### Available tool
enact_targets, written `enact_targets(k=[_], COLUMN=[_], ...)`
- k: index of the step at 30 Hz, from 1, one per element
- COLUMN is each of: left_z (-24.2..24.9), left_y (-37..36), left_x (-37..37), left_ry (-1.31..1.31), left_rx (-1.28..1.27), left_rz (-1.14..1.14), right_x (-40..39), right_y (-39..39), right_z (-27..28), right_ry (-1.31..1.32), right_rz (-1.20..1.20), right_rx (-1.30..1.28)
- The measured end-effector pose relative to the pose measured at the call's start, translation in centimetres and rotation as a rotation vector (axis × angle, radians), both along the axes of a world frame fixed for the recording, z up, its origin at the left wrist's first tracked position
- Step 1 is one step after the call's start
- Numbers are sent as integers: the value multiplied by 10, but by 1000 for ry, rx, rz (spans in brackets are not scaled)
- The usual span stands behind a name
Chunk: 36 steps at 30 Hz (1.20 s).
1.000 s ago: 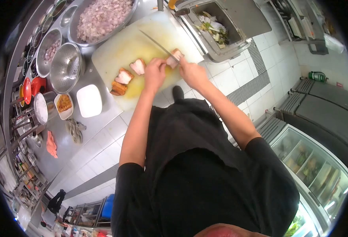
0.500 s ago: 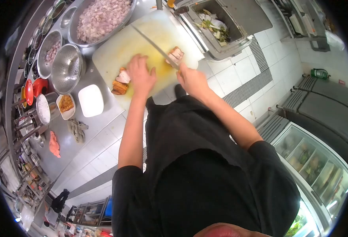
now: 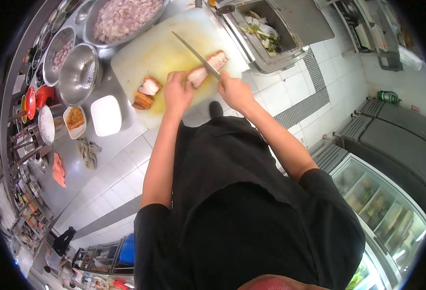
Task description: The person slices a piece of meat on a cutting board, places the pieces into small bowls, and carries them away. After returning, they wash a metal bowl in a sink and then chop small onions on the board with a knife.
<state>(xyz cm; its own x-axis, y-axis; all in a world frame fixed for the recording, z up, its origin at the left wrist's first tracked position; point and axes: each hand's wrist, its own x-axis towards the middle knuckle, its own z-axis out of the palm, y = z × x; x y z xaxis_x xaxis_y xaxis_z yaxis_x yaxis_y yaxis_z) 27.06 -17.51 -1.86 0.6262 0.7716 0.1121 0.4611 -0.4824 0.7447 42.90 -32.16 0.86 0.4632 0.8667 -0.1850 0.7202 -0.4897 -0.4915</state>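
Observation:
My right hand is wrapped round the handle of a kitchen knife, whose long blade slants up and left across the meat. On the white cutting board a slab of pork with a browned edge lies on the far side of the blade. Between the blade and my left hand is a pale pork piece. My left hand has its fingers bent together, fingertips and thumb right at the left end of that piece. Left of it rest two more pork chunks, one pale-faced, one brown-skinned.
A large bowl of chopped shallots stands beyond the board, with a metal colander to its left. A white container, a tray of browned food and a cloth are on the steel counter. A scrap bin adjoins the board's right.
My left hand has moved from flat on the board to the pork's end. The knife now lies across the pork, with a piece on each side of the blade.

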Motion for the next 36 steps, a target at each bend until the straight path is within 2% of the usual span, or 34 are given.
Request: enact_targets(k=[3,5,6,9,11,12,16,18,20,24,26,27,29,31,33,34,36], left_z=[-10,-5,-4,-5,-6,-7,-11,-11,-12,-15,-12,-11,-12,-1,14,26,45], left_y=[7,3,2,1,0,0,-2,0,-3,-2,-3,-5,-7,5,6,13,24], left_x=[-2,0,1,-3,-4,-5,-12,-9,-11,-13,-9,-10,-14,-18,-35,-40,-58], left_ry=[-134,-141,-142,-137,-162,-180,-173,-153,-153,-197,-202,-205,-131,-64,-30,-32,440], left_rx=[-49,-118,-188,-158,-198,-245,-170,-136,-136,-138,-127,-117,-142,-145,282,287,598], left_rz=[-86,-67,-54,-67,-51,-35,-25,-41,-47,-51,-39,-29,-63,-83,-32,-32,144], right_x=[-7,-11,-13,-20,-10,-10,-26,-29,-25,-36,-42,-42,-39,-36,-46,-48,-57], right_y=[7,15,18,14,19,22,25,25,24,25,29,28,23,32,23,22,12], right_z=[20,36,33,8,-7,-1,39,29,-6,40,54,34,-20,-6,9,19,23], right_ry=[0,6,4,-19,-74,-78,-26,-38,-67,-68,-51,-50,-75,-59,-24,-4,20], right_rz=[-26,-59,-54,-15,64,70,14,-7,75,59,5,5,93,75,39,39,23], right_rx=[27,74,74,148,-14,-9,94,172,-29,-52,194,194,-18,3,-5,45,88])
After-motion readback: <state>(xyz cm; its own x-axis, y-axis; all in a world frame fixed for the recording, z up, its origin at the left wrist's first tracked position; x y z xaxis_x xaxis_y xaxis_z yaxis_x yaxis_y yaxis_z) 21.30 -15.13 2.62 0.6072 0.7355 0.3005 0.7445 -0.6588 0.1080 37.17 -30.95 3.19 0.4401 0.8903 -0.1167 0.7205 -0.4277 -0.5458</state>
